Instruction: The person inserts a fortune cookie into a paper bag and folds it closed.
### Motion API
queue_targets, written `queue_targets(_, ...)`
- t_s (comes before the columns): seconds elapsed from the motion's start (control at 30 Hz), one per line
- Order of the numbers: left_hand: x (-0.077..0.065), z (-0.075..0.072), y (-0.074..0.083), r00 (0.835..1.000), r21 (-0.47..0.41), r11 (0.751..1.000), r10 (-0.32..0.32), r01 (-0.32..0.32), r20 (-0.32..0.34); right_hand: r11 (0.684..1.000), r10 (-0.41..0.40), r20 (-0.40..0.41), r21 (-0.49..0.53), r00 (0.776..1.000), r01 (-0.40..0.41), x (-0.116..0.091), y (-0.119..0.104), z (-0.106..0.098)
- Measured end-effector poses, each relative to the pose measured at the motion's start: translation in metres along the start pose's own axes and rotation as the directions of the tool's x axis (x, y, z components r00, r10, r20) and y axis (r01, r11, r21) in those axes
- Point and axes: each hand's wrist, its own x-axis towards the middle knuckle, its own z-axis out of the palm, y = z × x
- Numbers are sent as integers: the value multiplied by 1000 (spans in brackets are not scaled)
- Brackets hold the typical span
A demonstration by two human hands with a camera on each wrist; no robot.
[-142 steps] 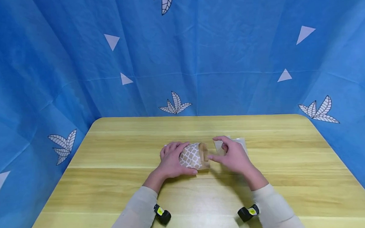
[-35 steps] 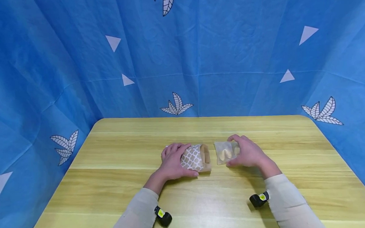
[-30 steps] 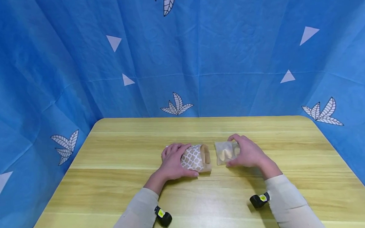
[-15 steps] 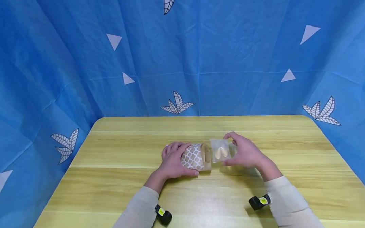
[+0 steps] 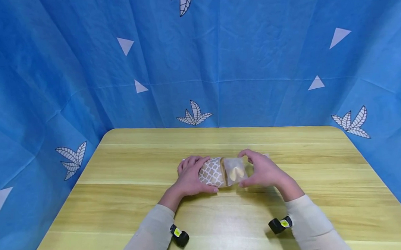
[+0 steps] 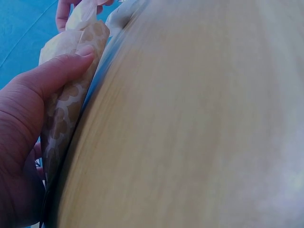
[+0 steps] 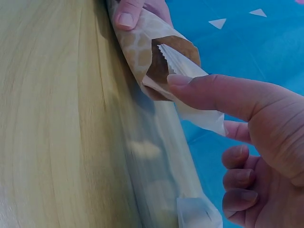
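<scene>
Head view: both hands are over the middle of the counter (image 5: 132, 172). The left hand (image 5: 191, 181) lies across a patterned paper bag (image 5: 212, 172), thumb on its near side, fingers on its far side; grip partly open, set to the bag's width. Bag lies on its side, mouth to the right. The right hand (image 5: 264, 169), thumb and index finger well spread in an arc, has hold of a translucent packet (image 5: 236, 172) containing a pale, folded piece. Packet sits at the bag's mouth, left of the right hand. Each forearm: pale sleeve, small black camera (image 5: 180, 236) at the wrist. Far side: blue curtain (image 5: 197, 58) with white triangles and leaf prints.

Left wrist view: thumb presses along the bag; the other fingers are mostly hidden behind it. Packet shows at the bag's far end, with some of the right hand's fingers behind.

Right wrist view: packet's serrated edge is at the bag's brown mouth, a corner within the opening. Thumb lies on the packet, index finger at its far edge, remaining fingers curled. A second packet (image 7: 195, 214) lies near the right hand on the counter.
</scene>
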Motion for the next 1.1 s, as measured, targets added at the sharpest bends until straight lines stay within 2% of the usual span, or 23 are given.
queue_targets(0.13, 0, 0, 0, 1000, -2, 1000, 2, -2, 1, 1000, -1, 2, -18, 1000, 1, 1, -3, 1)
queue_targets(0.37, 0, 0, -1, 1000, -8, 1000, 12, -12, -1, 994, -4, -20, -105, 1000, 2, 6, -7, 3)
queue_targets(0.63, 0, 1, -1, 1000, 2, 1000, 18, -18, -4, 992, -16, -27, -126, 1000, 12, 12, -10, 13)
queue_targets(0.9, 0, 3, -1, 1000, 16, 1000, 17, -17, -7, 995, -6, -30, -102, 1000, 2, 14, -10, 24)
queue_targets(1.1, 0, 2, -1, 1000, 20, 1000, 11, -11, -10, 999, -5, -49, -40, 999, 3, 10, -8, 23)
